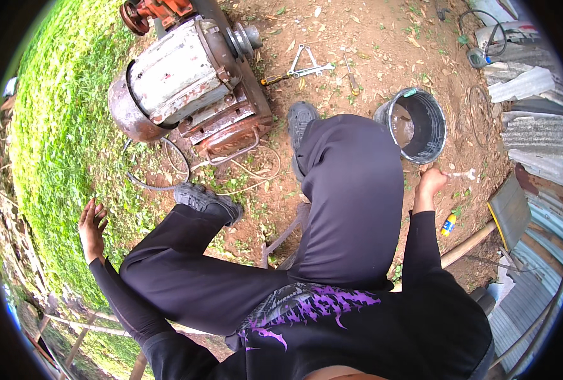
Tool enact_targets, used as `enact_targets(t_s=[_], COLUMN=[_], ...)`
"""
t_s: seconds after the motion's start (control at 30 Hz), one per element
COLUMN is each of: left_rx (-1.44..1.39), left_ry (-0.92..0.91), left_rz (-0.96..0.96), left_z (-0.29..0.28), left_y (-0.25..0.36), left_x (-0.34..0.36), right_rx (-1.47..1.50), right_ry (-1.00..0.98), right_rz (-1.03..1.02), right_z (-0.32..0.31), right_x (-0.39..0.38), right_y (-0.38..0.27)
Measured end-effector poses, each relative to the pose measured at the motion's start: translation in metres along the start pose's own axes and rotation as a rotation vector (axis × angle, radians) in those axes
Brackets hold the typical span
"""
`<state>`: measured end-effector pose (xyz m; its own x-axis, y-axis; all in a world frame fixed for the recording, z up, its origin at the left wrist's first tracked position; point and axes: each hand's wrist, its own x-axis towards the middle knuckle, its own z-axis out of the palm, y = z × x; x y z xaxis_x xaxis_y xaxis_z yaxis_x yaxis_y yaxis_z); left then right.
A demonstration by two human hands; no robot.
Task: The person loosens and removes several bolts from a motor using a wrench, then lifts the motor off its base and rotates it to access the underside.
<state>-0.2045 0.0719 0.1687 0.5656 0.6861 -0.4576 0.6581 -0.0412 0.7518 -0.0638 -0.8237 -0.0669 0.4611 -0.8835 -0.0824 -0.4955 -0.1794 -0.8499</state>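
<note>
My left hand is held out over the grass at the left with its fingers stretched and nothing in it. Closed near the black bucket, my right hand has a pale wrench-like tool sticking out to its right; its exact kind is hard to make out. The bucket stands just beyond this hand, with murky brown liquid or mud inside. Ahead on the left sits a worn white electric motor on a rusty metal base.
Several wrenches and screwdrivers lie on the dirt beyond my feet. A cable loops beside the base. At the right are a small yellow bottle, a wooden pole and corrugated metal sheets.
</note>
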Motion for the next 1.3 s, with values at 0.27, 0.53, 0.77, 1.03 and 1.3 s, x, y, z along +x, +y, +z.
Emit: enact_targets(t_s=[0.27,0.53,0.77,1.03,1.3], left_rx=[0.027,0.036,0.013,0.071,0.071], left_ry=[0.013,0.054,0.058,0.055,0.069], left_rz=[-0.098,-0.236,-0.303,-0.305,-0.333], left_z=[-0.01,-0.016,-0.027,-0.013,-0.015], left_y=[-0.01,-0.012,-0.018,-0.005,-0.007], left_x=[0.012,0.005,0.001,0.008,0.009], right_rx=[-0.012,-0.913,-0.777,-0.876,-0.801], right_ry=[-0.978,-1.015,-0.92,-0.702,-0.8], right_rz=[0.055,-0.429,-0.579,-0.923,-0.858], right_z=[0.171,0.325,0.38,0.427,0.401], right_x=[-0.128,-0.11,-0.111,-0.083,-0.063], right_y=[-0.115,-0.05,-0.078,-0.039,-0.055])
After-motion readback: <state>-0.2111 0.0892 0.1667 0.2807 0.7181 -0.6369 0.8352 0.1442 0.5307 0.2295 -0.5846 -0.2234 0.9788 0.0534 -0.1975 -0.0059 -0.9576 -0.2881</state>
